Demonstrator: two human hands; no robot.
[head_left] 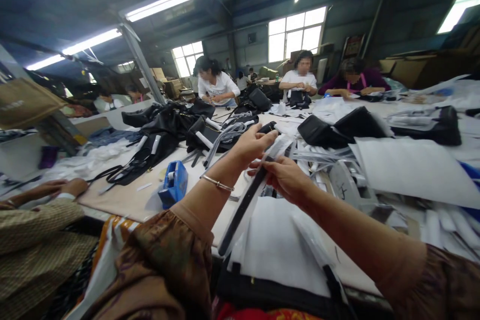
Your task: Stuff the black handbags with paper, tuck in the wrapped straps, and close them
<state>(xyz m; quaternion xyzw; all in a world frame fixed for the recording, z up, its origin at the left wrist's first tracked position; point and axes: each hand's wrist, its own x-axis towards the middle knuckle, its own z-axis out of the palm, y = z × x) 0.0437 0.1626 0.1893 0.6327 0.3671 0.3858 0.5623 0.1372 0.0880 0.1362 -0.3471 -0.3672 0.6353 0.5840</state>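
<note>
My left hand (250,146), with a thin bangle on the wrist, pinches the upper end of a long black strap (242,210) raised above the table. My right hand (285,178) grips the same strap a little lower, fingers closed round it and round a clear plastic sleeve (279,147) at its top. The strap hangs down toward my lap over a sheet of white paper (279,245). Both sleeves are brown and patterned.
A blue tape dispenser (173,183) stands on the table left of my arms. Black bags and straps (168,132) are piled behind it, more black bags (339,127) and white sheets (412,167) to the right. A neighbour's hand (62,189) rests at left. Three people work at the far side.
</note>
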